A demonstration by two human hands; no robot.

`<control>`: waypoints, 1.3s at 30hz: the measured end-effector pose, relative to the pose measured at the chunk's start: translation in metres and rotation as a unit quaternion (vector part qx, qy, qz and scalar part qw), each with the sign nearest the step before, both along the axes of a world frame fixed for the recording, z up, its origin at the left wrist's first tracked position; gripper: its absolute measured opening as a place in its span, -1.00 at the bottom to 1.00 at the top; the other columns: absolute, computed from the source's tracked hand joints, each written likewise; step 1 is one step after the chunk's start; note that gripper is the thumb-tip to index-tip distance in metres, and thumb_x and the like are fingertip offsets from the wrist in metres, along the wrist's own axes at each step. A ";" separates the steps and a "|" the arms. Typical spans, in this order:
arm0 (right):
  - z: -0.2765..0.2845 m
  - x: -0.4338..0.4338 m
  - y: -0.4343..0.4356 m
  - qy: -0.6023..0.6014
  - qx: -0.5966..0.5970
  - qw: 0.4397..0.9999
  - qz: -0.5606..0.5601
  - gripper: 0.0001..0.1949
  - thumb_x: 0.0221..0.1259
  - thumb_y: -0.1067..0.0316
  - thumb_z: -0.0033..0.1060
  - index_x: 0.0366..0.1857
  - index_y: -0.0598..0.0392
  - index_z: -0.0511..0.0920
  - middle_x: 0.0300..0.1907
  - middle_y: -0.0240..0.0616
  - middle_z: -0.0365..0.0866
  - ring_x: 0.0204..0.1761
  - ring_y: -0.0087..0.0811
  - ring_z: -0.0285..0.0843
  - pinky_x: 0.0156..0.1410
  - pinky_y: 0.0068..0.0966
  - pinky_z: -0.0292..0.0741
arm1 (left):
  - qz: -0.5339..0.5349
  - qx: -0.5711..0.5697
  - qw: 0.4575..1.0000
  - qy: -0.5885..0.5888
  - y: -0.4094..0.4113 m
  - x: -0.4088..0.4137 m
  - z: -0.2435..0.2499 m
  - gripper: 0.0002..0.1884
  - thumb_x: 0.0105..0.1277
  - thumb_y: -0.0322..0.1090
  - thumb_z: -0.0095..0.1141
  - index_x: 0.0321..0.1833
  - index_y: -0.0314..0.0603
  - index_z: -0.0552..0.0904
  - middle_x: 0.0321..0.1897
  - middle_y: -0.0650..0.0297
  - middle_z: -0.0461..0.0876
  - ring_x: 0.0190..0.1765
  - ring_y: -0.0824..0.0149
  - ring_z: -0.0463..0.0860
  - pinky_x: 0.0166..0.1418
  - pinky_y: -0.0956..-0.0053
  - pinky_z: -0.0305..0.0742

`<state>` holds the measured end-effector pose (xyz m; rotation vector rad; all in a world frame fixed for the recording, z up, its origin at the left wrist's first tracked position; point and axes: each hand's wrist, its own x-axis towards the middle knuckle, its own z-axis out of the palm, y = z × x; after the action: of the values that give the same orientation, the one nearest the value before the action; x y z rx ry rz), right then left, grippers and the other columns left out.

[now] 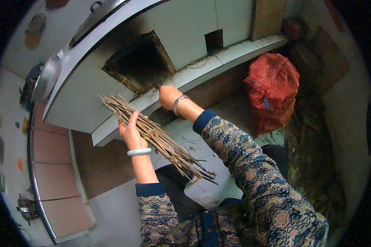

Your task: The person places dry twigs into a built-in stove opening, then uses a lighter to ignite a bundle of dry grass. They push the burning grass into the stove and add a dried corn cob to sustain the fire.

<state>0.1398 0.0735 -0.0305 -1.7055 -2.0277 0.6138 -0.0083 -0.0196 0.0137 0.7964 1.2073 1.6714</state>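
My left hand (131,132) is closed around a bundle of thin dry sticks (162,137), thumb on top, with the bundle slanting down to the right above my lap. My right hand (169,97) is at the tiled ledge (204,71) below the stove's soot-blackened firebox opening (139,61). Its fingers are curled and turned away from me, so what they hold or touch is hidden. Dry plant bits lie on the ledge beside this hand. The inside of the firebox is dark.
A red mesh sack (272,92), full and tied with blue cord, stands to the right. Beyond it, brushwood (312,166) lies along the wall. A smaller square opening (214,41) is in the stove front. Upper left, a metal lid (48,77) leans at the stove top's edge.
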 end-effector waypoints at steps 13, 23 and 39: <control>-0.025 -0.001 -0.010 0.174 0.000 0.982 -0.075 -0.82 0.06 0.46 0.10 -0.38 0.36 0.64 -0.24 0.29 0.64 -0.11 0.22 0.62 0.00 -0.06 0.57 | -0.010 0.013 1.000 0.000 0.002 -0.004 -0.006 -0.70 0.26 -0.53 0.22 0.03 -0.22 0.50 -0.18 0.25 0.60 -0.25 0.27 0.65 -0.22 0.27 0.69; 0.000 0.004 -0.014 0.128 -0.012 0.991 -0.038 -0.82 0.06 0.46 0.09 -0.37 0.35 0.65 -0.23 0.23 0.66 -0.11 0.20 0.63 0.02 -0.07 0.57 | -0.009 0.017 1.000 -0.005 0.002 -0.003 -0.003 -0.70 0.26 -0.54 0.22 0.03 -0.25 0.50 -0.21 0.23 0.61 -0.29 0.26 0.65 -0.25 0.30 0.69; -0.025 0.039 0.008 0.474 -0.152 0.863 0.081 -0.77 0.31 0.33 -0.01 -0.53 0.14 0.50 -0.66 -0.26 0.46 -0.77 -0.39 0.30 -0.71 -0.40 0.13 | -0.012 0.014 1.000 -0.011 0.004 0.003 -0.003 -0.70 0.25 -0.53 0.24 0.02 -0.25 0.50 -0.23 0.23 0.60 -0.33 0.26 0.65 -0.25 0.28 0.68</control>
<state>0.1785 0.0819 -0.0556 -0.9984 -1.3730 1.5302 -0.0052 -0.0151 0.0107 0.8055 1.1568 1.6764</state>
